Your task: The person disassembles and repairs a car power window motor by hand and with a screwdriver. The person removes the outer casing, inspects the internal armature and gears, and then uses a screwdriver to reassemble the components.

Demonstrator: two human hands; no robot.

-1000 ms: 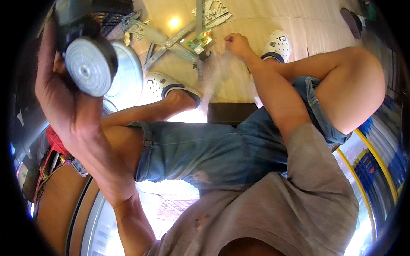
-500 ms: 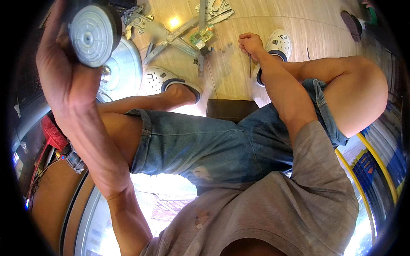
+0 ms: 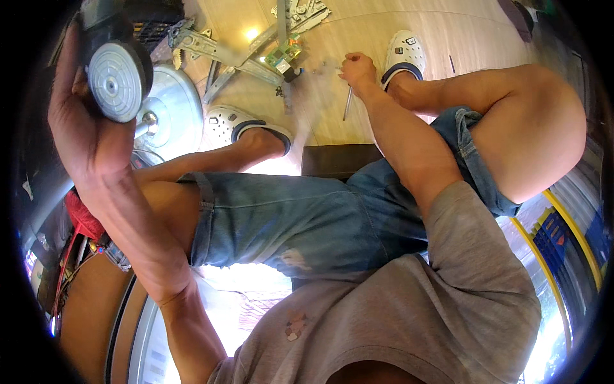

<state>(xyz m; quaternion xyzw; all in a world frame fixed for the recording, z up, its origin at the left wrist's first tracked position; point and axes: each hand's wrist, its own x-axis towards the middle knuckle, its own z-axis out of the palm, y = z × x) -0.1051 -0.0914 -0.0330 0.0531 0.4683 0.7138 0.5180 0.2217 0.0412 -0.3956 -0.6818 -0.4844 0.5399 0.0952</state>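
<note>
My left hand [image 3: 96, 128] is raised at the upper left, its fingers curled round a black device with a round grey ribbed disc [image 3: 114, 82] on its end. Most of those fingers are hidden behind it. Lower down by the floor, my right hand [image 3: 359, 69] is closed on a thin metal rod [image 3: 348, 104], which sticks out below it towards me. The rod's other end is hidden in the fist. Left of this hand, a green circuit board [image 3: 281, 59] with a black part lies on a crossed metal linkage [image 3: 259, 67].
A round silver base [image 3: 176, 109] with a post stands by my left shoe [image 3: 225, 126]. Between my feet is a dark box [image 3: 336, 160]. My right shoe [image 3: 405, 54] is beside my right hand. A thin dark stick [image 3: 452, 64] lies on the wooden floor. A red object [image 3: 83, 211] is at the left.
The grey disc has come lower and a little left in my left hand. The rod in my right hand now slants instead of pointing nearly straight down. The whole view has shifted slightly.
</note>
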